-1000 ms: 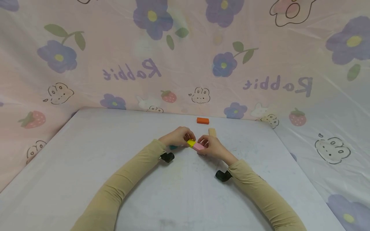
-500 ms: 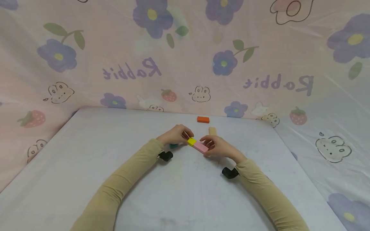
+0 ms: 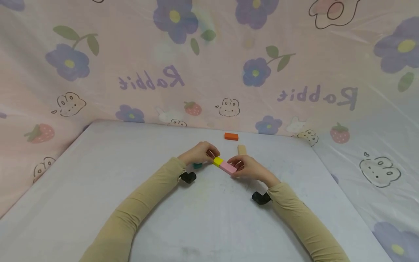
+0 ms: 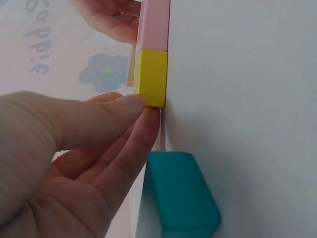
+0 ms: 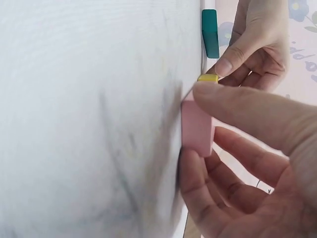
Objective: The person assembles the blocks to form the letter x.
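Observation:
A yellow block (image 3: pixel 217 162) and a longer pink block (image 3: pixel 228 167) lie end to end on the white table, touching. My left hand (image 3: pixel 200 153) pinches the free end of the yellow block between thumb and finger. Thumb and fingers of my right hand (image 3: pixel 249 168) hold the pink block at its far end. In the left wrist view a teal block (image 4: pixel 182 193) rests just beyond my left fingertips, apart from the yellow one. From the right wrist, most of the yellow block is hidden behind the right thumb.
Behind the right hand lies a beige wooden block (image 3: pixel 242 149), partly covered by that hand. Farther back sits an orange block (image 3: pixel 231 136). A printed curtain (image 3: pixel 209 72) with flowers and rabbits stands along the back of the table (image 3: pixel 196 218).
My right hand has slid right along the pink block to its outer end, uncovering more of it. The left hand and the blocks have hardly moved.

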The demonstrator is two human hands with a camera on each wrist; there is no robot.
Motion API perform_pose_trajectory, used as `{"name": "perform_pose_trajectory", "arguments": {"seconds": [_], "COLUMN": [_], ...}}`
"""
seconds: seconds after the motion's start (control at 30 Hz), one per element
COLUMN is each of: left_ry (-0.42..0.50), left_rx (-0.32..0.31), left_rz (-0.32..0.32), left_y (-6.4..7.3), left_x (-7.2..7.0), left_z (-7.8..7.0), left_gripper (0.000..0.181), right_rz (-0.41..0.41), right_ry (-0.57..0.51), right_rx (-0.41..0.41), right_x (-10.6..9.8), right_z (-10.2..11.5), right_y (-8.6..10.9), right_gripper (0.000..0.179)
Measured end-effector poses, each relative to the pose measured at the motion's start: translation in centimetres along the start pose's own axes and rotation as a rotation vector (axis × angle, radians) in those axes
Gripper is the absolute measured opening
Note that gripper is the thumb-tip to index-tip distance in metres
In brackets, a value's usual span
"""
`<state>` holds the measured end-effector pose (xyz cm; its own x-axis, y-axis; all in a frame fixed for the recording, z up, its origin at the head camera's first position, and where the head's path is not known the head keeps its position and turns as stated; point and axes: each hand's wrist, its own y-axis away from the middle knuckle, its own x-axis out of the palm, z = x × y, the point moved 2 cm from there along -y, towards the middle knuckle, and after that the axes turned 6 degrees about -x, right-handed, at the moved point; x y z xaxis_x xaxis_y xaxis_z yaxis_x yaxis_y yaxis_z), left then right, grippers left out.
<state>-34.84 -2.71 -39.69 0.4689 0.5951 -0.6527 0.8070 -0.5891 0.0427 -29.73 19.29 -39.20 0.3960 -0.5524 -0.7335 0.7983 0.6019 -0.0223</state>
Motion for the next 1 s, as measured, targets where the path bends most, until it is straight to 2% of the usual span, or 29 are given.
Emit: {"name": "perform_pose_trajectory", "arguments": {"seconds": [0.3, 0.53, 0.7, 1.0], "left_ry": [-0.002, -0.005, 0.000, 0.007], "left_rx": [-0.010, -0.007, -0.014, -0.027], "left_rz": [-0.011, -0.004, -0.017, -0.022], "left_y": [-0.18, -0.40, -0.46, -0.37], "left_x": [-0.25, -0.26, -0.07, -0.01], "left_z": [0.13, 0.00, 0.05, 0.06], "left_gripper": [0.029, 0.028, 0.028, 0.027], "right_rz": [0.021, 0.012, 0.014, 0.004], "right_ry": [-0.004, -0.010, -0.020, -0.005], "right_rx": [-0.030, -0.013, -0.045, -0.011], "right_x": [-0.30, -0.14, 0.04, 0.03], "right_z": [0.59, 0.35, 0.63, 0.20], "right_y": [0.11, -0.04, 0.02, -0.07], "right_gripper": [0.047, 0.048, 0.046, 0.049]}}
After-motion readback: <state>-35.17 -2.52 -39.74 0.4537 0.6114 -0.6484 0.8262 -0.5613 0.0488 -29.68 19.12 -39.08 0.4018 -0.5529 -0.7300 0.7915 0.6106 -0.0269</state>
